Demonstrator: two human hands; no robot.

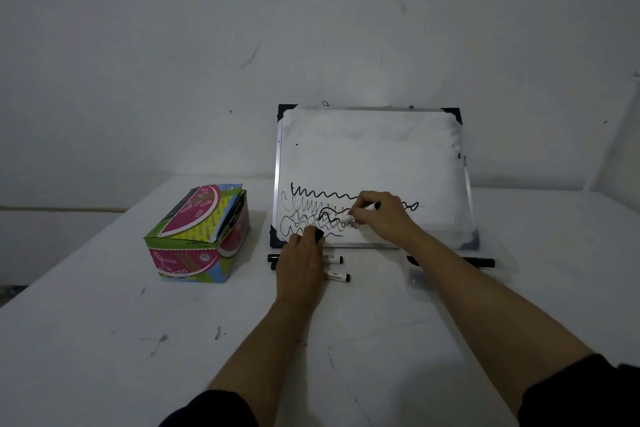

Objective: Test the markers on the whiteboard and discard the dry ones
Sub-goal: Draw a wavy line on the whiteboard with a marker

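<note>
1. The right hand (379, 215) grips a marker (360, 213), tip on the whiteboard (374, 156) that leans at the far side of the table (104, 340).
2. The left hand (300, 263) pinches a black cap (318, 236).
3. Several scribbles show, some dark, some faint, so I judge testing is partly done.
4. Two markers (334, 259) lie near the board, another (481, 262) to the right; the colourful box (197, 239) stands at the left.

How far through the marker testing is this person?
Midway. Several scribble lines, some bold, some faint, already cover the whiteboard. The right hand is drawing with a marker; the left hand holds a black cap. Two markers wait below.
</note>
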